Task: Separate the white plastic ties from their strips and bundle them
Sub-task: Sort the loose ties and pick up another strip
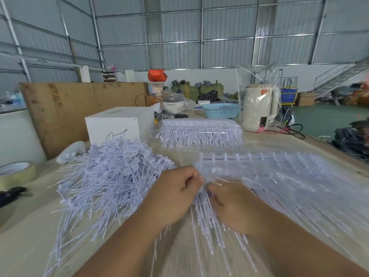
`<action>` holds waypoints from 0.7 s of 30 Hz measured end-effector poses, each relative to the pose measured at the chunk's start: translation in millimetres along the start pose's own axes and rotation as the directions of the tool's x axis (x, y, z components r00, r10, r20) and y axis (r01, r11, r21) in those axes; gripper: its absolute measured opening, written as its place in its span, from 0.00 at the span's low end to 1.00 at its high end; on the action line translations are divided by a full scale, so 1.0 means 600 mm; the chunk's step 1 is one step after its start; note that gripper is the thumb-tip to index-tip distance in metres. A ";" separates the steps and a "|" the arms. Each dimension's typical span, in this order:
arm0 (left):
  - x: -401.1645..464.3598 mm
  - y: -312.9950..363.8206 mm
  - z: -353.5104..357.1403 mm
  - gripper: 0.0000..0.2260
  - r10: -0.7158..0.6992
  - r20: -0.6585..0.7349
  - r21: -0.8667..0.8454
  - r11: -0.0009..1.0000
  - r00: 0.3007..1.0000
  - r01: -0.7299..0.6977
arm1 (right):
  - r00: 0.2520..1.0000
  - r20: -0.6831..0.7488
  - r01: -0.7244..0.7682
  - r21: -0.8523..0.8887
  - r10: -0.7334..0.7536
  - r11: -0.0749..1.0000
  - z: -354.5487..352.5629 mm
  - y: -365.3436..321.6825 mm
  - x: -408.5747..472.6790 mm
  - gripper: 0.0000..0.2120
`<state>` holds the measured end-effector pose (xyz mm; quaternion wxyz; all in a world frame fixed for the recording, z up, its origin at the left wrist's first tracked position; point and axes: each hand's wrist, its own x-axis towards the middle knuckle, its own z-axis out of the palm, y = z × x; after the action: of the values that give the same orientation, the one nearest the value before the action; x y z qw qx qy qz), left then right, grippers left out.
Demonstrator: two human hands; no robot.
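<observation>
1. The left hand (171, 196) and its forearm are bare; no sleeve, glove or ring shows.
2. The right hand (237, 208) and its forearm are likewise bare, without watch or bracelet.

Corrugated metal walls (179, 37), green floor (323, 118), perhaps a blurred metal staircase (339, 76) at right.

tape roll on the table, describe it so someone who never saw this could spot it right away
Start at the big loose heap of white ties on the wooden table, left of both hands. Go left to the table's edge: the tape roll lies flat there, just behind a dark tool. It is the only round, yellowish ring among straight white strips.
</observation>
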<state>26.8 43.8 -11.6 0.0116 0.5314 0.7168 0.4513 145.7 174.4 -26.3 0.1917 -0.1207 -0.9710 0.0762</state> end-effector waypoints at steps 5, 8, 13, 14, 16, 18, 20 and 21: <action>0.006 -0.023 0.003 0.08 -0.008 0.182 0.275 0.961 0.983 -0.043 | 0.999 0.047 0.003 -0.060 0.000 0.998 0.008 0.002 0.005 0.12; 0.010 -0.039 0.005 0.06 -0.024 0.215 0.362 0.930 0.976 -0.057 | 0.998 0.057 -0.006 -0.123 0.013 0.992 0.014 0.003 0.010 0.24; 0.010 -0.034 0.007 0.12 -0.129 0.048 0.063 0.990 0.990 0.126 | 0.993 0.083 -0.074 -0.111 0.083 0.991 0.028 0.013 0.009 0.24; 0.011 -0.034 0.007 0.12 -0.141 0.029 0.016 0.990 0.990 0.140 | 0.994 0.071 -0.078 -0.091 0.084 0.993 0.027 0.013 0.009 0.22; 0.011 -0.037 0.006 0.12 -0.167 0.054 -0.069 0.983 0.985 0.170 | 0.995 0.013 -0.099 -0.037 0.099 0.994 0.018 0.008 0.009 0.22; 0.012 -0.040 0.008 0.13 -0.187 0.136 -0.144 0.968 0.973 0.206 | 0.994 -0.066 -0.088 -0.019 0.086 0.996 0.011 0.005 0.008 0.23; 0.011 -0.039 0.012 0.13 -0.174 0.200 -0.160 0.965 0.964 0.208 | 0.996 -0.058 -0.071 -0.040 0.069 0.997 0.007 0.003 0.008 0.25; 0.010 -0.039 0.014 0.14 -0.172 0.224 -0.146 0.967 0.959 0.207 | 0.996 -0.023 -0.082 -0.040 0.081 0.996 0.004 0.001 0.007 0.26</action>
<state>11.1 53.0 -29.3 0.1749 0.5018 0.7188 0.4483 141.2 175.8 -27.5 0.1963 -0.1648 -0.9645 0.0629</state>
